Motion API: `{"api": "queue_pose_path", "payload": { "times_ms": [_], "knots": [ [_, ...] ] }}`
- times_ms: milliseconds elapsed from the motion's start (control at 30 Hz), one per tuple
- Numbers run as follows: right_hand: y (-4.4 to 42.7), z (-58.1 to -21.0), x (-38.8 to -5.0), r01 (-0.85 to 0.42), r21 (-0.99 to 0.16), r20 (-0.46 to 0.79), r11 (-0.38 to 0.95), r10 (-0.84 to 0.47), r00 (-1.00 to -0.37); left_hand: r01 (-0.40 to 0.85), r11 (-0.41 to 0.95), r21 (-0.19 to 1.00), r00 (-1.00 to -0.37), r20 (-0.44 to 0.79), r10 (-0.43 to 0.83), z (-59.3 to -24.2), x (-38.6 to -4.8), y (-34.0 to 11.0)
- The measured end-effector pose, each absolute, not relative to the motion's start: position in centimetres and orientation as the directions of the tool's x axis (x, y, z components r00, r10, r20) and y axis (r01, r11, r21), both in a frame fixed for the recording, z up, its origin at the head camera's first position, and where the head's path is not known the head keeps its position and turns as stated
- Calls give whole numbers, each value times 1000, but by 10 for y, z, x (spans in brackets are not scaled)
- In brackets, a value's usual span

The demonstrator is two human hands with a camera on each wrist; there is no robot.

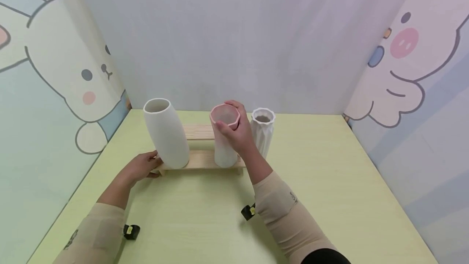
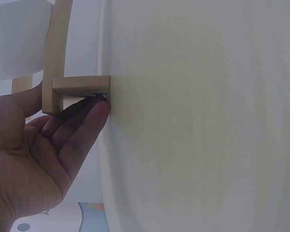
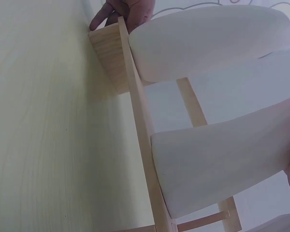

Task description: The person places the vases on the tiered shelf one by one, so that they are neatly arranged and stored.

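A two-level wooden rack [image 1: 200, 160] stands on the table. The tall white vase [image 1: 166, 136] is on its lower board at the left. My left hand [image 1: 142, 166] grips that board's left end; in the left wrist view the hand [image 2: 48, 145] has its thumb and fingers around the wooden end [image 2: 82, 85]. My right hand [image 1: 239, 129] grips the upper part of a pinkish-white vase [image 1: 224, 150], whose base meets the lower board, as the vase [image 3: 222, 159] also shows in the right wrist view. A fluted white vase [image 1: 262, 134] stands at the right, its base hidden behind my forearm.
The pale yellow-green table [image 1: 329, 182] meets a grey back wall [image 1: 238, 44] and side walls with cartoon animals. Small black pieces [image 1: 131, 232] sit by both sleeves. The rack's rear, upper board [image 1: 198, 132] lies behind the vases.
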State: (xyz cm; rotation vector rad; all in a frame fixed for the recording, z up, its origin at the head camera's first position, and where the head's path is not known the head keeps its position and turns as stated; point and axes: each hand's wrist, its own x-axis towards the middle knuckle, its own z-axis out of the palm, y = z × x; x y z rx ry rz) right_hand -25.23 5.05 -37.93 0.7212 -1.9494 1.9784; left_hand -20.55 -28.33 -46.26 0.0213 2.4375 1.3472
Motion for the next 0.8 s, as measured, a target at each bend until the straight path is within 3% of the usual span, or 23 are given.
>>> {"api": "queue_pose_path", "payload": {
  "times_ms": [800],
  "knots": [
    [56,-378,-252,-486,-872,487,-58,-198,-850,-160,552,818,-936,-303,179,-463,-206,-285]
  ]
}}
